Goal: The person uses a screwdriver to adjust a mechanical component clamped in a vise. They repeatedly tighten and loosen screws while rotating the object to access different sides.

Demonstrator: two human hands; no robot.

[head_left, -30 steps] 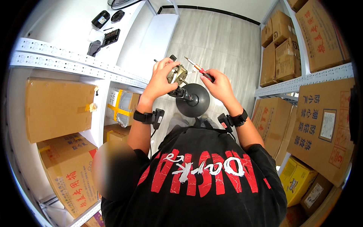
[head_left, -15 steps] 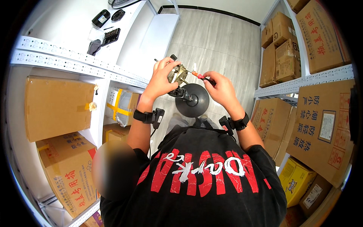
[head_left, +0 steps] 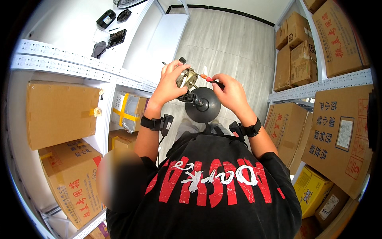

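Observation:
A fan motor (head_left: 191, 77) of brass-coloured metal, with a shaft and black fittings, is out in front of me. Its black neck (head_left: 190, 98) joins a stand with a round black base (head_left: 209, 111). Around the motor's left side curl the fingers of my left hand (head_left: 170, 84), closed on it. My right hand (head_left: 231, 93) grips a screwdriver (head_left: 209, 79) with a red and black handle. The screwdriver points left at the motor's right side; whether its tip sits in a screw is too small to tell.
On the white shelf (head_left: 155, 44) at upper left lie a black motor cover (head_left: 106, 19), a small black round part (head_left: 124, 16), a bit set (head_left: 117, 38) and a dark cloth-like item (head_left: 99, 49). Cardboard boxes (head_left: 59, 115) fill racks on both sides, including a yellow box (head_left: 312, 190).
My right hand has shifted slightly left with the screwdriver, and its grip has turned a little. My left hand and the motor stay where they were.

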